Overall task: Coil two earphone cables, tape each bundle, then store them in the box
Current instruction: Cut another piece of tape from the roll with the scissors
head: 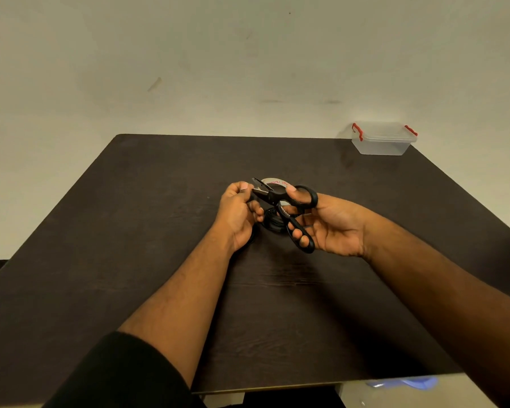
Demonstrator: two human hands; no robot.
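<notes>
My right hand grips black scissors with thumb and fingers through the handle loops; the blades are apart and point left. My left hand is curled just at the blade tips and pinches something small there, probably tape, too small to tell. A roll of tape lies on the table right behind the scissors. A black coiled earphone cable lies under and between my hands, partly hidden by them. The clear plastic box with red latches stands at the table's far right corner, lid on.
The dark wooden table fills the view, with a plain wall behind it. Its front edge runs near the bottom of the frame. A black sleeve covers my left upper arm at the bottom left.
</notes>
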